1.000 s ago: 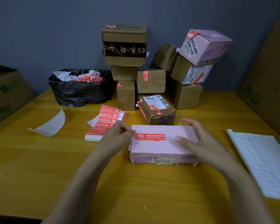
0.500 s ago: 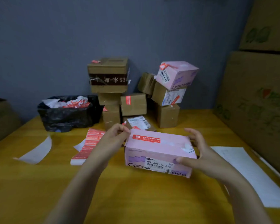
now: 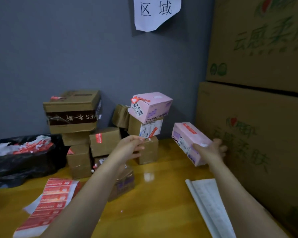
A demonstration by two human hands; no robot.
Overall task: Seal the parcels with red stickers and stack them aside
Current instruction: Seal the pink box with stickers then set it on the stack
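Note:
My right hand grips a pink parcel with a red sticker on its top, held tilted in the air to the right of the parcel stack, close to the big cardboard cartons. My left hand hovers in front of the stack, fingers loosely apart and holding nothing. The stack at the back holds several brown parcels and a second pink parcel on top, most bearing red stickers. A sheet of red stickers lies on the yellow table at the lower left. A brown parcel lies half hidden under my left forearm.
A black bag full of sticker backings sits at the left. Tall cardboard cartons wall off the right side. A printed paper list lies at the right near my forearm. A paper sign hangs on the grey wall.
The pink parcel has left the table: my right hand has carried it up and to the right alone. My left hand has let go of it and moved toward the stack.

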